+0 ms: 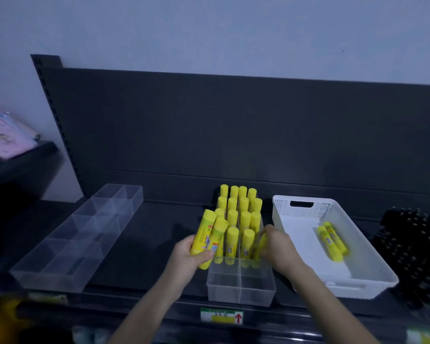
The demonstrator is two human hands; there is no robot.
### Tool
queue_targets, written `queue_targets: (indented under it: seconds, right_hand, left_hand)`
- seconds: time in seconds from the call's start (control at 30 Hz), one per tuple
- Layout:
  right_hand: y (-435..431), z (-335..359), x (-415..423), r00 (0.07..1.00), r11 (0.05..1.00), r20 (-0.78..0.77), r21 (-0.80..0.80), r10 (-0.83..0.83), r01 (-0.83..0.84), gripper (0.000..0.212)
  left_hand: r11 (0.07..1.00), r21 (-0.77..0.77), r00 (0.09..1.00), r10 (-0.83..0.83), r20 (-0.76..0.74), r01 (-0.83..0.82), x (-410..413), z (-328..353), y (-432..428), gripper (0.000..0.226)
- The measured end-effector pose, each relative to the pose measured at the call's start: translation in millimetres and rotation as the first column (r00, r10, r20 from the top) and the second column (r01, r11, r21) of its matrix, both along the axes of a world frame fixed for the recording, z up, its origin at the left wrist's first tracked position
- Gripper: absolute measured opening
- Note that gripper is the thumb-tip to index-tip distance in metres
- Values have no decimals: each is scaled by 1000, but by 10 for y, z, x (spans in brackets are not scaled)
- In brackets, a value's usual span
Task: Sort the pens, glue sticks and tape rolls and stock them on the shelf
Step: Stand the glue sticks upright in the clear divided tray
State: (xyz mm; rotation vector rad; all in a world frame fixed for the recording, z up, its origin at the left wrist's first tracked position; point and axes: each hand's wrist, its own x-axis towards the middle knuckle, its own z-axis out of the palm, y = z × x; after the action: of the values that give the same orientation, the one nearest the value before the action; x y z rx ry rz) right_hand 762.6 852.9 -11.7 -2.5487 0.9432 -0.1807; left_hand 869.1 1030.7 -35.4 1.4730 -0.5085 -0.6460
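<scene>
Several yellow glue sticks [238,212] stand upright in rows in a clear divided organizer [241,289] on the dark shelf [147,234]. My left hand [191,256] grips two glue sticks [210,238] just left of the organizer. My right hand [277,245] holds one glue stick [260,247] at the organizer's right side, mostly hidden by the fingers. Two more glue sticks [333,240] lie in the white basket [372,279] to the right.
A long clear divided tray [67,244] with nothing in it lies at the left of the shelf. A black rack of pens [417,252] stands at the far right. Pink packets [3,135] sit on a side shelf at the left. A price label [221,316] marks the shelf's front edge.
</scene>
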Motion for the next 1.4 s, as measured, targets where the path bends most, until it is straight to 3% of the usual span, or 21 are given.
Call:
queue_targets:
  seconds: [0.13, 0.33, 0.53, 0.67, 0.83, 0.97, 1.0, 1.07, 1.17, 1.27, 1.4]
  right_hand:
    - [28, -93, -37, 994, 996, 99, 81, -41, 33, 25]
    - [14, -150, -53, 988, 997, 152, 73, -32, 21, 15]
    - [-8, -180, -62, 989, 997, 145, 79, -7, -4, 29]
    - [-23, -194, -44, 992, 997, 127, 80, -4, -6, 19]
    - [-32, -259, -20, 993, 999, 111, 32, -29, 26, 39]
    - [-55, -263, -30, 993, 999, 109, 40, -38, 34, 25]
    - [-48, -258, -36, 992, 998, 121, 43, -40, 35, 15]
    - [-36, -252, -75, 982, 996, 175, 48, -77, 69, 28]
    - [131, -86, -158, 908, 994, 408, -6, -98, 110, 32]
    - [430, 80, -107, 865, 994, 500, 73, 33, -80, 24]
    - [699, 128, 71, 868, 858, 483, 393, 114, -332, 21]
  left_hand:
    - [1000, -3, 1000, -22, -16, 22, 1, -34, 21, 22]
    - [1000, -14, 1000, -7, -7, 7, -35, -20, 69, 24]
    - [1000, -19, 1000, 3, 19, -3, -90, -22, 73, 22]
    - [999, -29, 1000, 21, 10, -20, -121, -25, 86, 21]
    - [999, -31, 1000, 25, 8, -25, -141, -29, 107, 21]
    - [999, -39, 1000, 19, 7, -19, -143, -29, 121, 21]
    - [999, -42, 1000, 22, 6, -22, -140, -25, 127, 21]
    - [999, -39, 1000, 24, 5, -24, -136, -14, 128, 22]
    - [999, -48, 1000, 7, 1, -7, -121, 7, 136, 22]
    - [998, -65, 1000, -13, -14, 12, -95, 24, 142, 22]
    - [993, -101, 998, -68, -17, 66, -99, 40, 135, 24]
